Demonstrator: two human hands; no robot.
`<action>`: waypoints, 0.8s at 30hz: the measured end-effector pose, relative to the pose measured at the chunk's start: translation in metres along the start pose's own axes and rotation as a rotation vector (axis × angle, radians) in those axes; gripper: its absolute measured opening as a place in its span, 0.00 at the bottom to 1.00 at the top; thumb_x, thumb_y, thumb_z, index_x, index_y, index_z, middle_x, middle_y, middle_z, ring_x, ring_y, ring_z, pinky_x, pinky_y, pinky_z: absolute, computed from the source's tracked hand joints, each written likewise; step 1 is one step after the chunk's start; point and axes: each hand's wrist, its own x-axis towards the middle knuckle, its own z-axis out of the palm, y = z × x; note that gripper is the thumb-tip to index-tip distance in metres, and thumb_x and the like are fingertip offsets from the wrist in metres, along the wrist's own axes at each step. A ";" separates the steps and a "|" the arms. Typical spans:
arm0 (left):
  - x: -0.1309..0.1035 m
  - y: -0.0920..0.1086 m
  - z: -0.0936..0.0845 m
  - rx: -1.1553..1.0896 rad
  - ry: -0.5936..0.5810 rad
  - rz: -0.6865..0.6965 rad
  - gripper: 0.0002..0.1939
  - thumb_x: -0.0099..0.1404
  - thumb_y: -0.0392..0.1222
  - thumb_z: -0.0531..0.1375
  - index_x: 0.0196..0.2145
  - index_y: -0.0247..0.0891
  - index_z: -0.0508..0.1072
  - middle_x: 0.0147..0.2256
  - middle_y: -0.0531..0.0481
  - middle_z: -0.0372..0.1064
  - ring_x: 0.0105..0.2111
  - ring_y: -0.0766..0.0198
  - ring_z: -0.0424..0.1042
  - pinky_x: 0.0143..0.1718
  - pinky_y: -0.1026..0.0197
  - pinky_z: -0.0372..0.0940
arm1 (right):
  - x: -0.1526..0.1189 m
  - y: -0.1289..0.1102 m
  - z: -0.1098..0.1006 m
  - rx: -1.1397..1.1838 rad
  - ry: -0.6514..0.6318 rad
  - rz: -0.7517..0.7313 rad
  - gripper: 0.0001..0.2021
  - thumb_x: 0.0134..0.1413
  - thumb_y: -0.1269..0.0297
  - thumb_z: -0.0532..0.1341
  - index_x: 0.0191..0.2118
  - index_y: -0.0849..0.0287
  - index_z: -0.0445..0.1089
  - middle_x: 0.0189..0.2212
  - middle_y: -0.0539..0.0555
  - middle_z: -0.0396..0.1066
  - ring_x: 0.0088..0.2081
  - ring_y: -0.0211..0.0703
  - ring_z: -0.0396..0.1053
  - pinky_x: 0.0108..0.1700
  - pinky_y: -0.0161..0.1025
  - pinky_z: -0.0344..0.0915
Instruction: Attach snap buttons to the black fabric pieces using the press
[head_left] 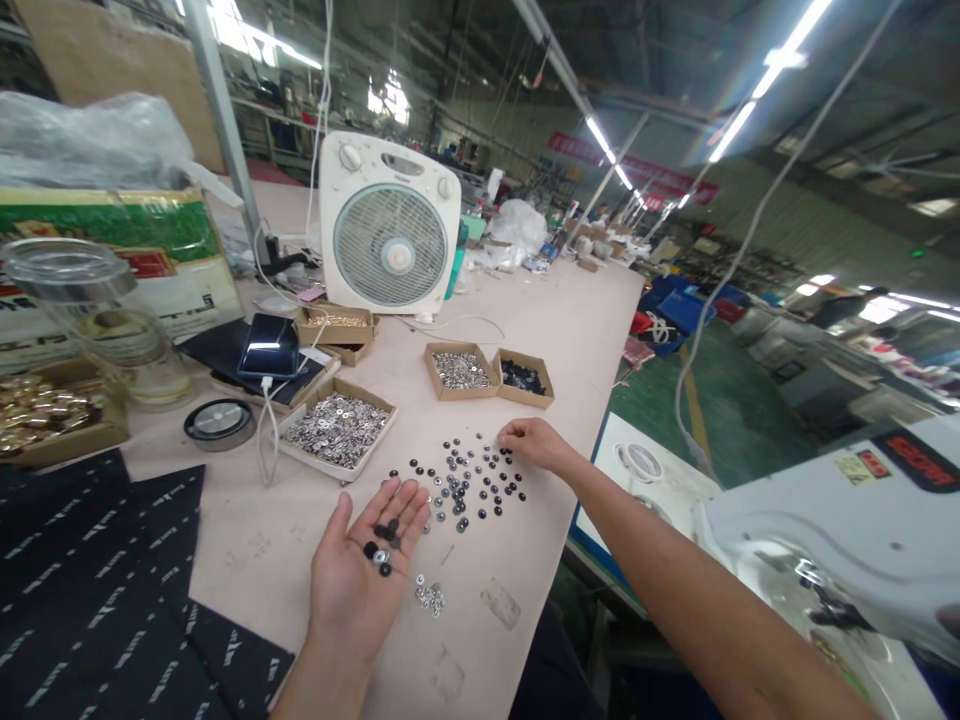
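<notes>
Right fingertips: the right hand (531,443) is curled at the far right of the scatter, thumb and fingers bunched low over the table; from my end I cannot tell whether they are closed on a piece.
Left palm: I see the left hand (346,585) turned up, fingers stretched out, with small round pieces (385,570) lying loose on it, some overlapping.
Cut off: both forearms leave my view at the bottom; the white machine (817,490) runs out at the right.
Tabletop: the pale table (517,555) is scuffed near its front; the scattered discs (462,524) lie on it between and beyond the hands.
Room: a long workshop under strip lights, green floor (739,375), the far end too dim for me to read.
Counts: about six pieces in the palm; several dozen scattered discs; one silvery cluster (430,596), too crowded to count; one fan (396,255); one pale-rimmed tray (309,462); two small boxes (461,393) adjoining.
</notes>
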 end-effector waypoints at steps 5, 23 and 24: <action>-0.002 0.004 0.001 -0.056 0.016 0.042 0.26 0.67 0.49 0.54 0.55 0.25 0.68 0.52 0.27 0.67 0.53 0.45 0.69 0.49 0.47 0.70 | 0.000 -0.011 0.005 -0.077 -0.051 0.014 0.09 0.51 0.60 0.63 0.31 0.60 0.77 0.29 0.51 0.76 0.31 0.40 0.70 0.34 0.33 0.62; 0.001 0.001 -0.003 -0.018 -0.011 0.045 0.25 0.68 0.50 0.54 0.52 0.25 0.70 0.52 0.28 0.67 0.53 0.45 0.69 0.50 0.47 0.70 | 0.003 -0.015 0.011 -0.212 -0.019 0.076 0.09 0.53 0.62 0.63 0.27 0.60 0.76 0.27 0.53 0.76 0.30 0.40 0.72 0.31 0.32 0.62; 0.001 0.001 -0.002 -0.016 -0.007 0.047 0.25 0.68 0.50 0.54 0.52 0.25 0.70 0.52 0.28 0.67 0.53 0.45 0.69 0.50 0.48 0.70 | 0.003 -0.015 0.011 -0.220 -0.013 0.079 0.08 0.53 0.62 0.63 0.27 0.60 0.76 0.27 0.53 0.76 0.30 0.40 0.72 0.31 0.32 0.63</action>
